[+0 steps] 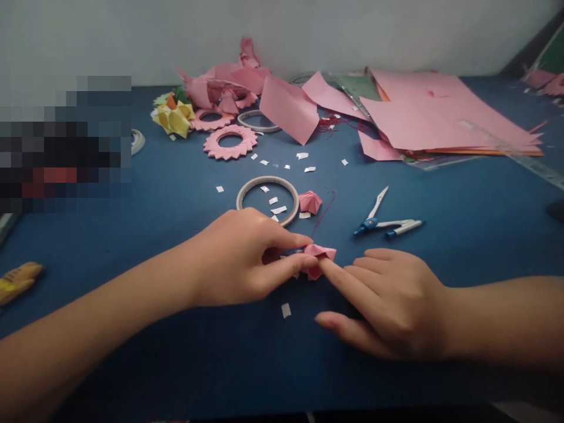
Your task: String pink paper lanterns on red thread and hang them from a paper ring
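Note:
Between the thumb and index finger of my left hand (251, 252) is a small folded pink paper piece (321, 252), low over the blue table. My right hand (388, 299) reaches in from the right, its index fingertip touching the piece. The right thumb stands apart, and the other right fingers are partly curled. A dark red thread (324, 214) runs up from beside the piece. Just beyond lies a second pink folded paper piece (311, 202), close to a roll of narrow tape (296, 200). My left fingers hide part of the held piece.
A compass (374, 223) lies right of centre. White paper bits (286, 310) are scattered about. Farther back are a pink pleated ring (230, 143), a yellow paper flower (174, 119), pink sheets (432, 117) and a clear ruler (520, 160). A pixelated patch covers the left side.

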The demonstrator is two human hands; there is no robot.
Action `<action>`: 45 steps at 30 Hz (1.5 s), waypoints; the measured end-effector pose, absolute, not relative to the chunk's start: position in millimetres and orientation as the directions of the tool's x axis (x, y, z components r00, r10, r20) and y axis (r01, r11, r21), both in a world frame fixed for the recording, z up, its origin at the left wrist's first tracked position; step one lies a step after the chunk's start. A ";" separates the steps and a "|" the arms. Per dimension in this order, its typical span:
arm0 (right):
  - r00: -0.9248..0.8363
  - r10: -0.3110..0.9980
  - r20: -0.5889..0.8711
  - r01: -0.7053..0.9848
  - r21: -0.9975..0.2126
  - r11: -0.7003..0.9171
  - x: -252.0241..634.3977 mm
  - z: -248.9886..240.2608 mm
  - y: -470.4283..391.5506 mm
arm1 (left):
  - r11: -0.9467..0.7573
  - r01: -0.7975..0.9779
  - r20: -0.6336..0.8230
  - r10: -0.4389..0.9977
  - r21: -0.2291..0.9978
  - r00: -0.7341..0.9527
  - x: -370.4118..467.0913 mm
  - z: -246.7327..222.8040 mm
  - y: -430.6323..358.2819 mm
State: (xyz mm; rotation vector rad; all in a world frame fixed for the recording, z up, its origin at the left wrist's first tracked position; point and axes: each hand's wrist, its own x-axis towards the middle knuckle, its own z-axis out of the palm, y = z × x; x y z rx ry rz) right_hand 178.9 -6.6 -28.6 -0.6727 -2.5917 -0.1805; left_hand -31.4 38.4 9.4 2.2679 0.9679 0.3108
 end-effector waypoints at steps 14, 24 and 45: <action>-0.820 0.439 0.368 0.495 0.071 0.866 176.9 -28.3 -3.1 | -0.709 0.561 0.170 0.672 0.427 0.720 -31.4 11.4 35.2; -0.778 0.492 0.390 0.522 -0.034 0.852 177.0 -30.7 -1.3 | -0.738 0.674 0.489 0.598 0.029 0.634 -26.5 15.2 5.3; -0.488 0.614 0.620 0.294 -0.545 0.785 181.8 -23.8 17.2 | -0.520 0.593 0.242 0.840 0.615 0.486 -22.3 12.3 16.9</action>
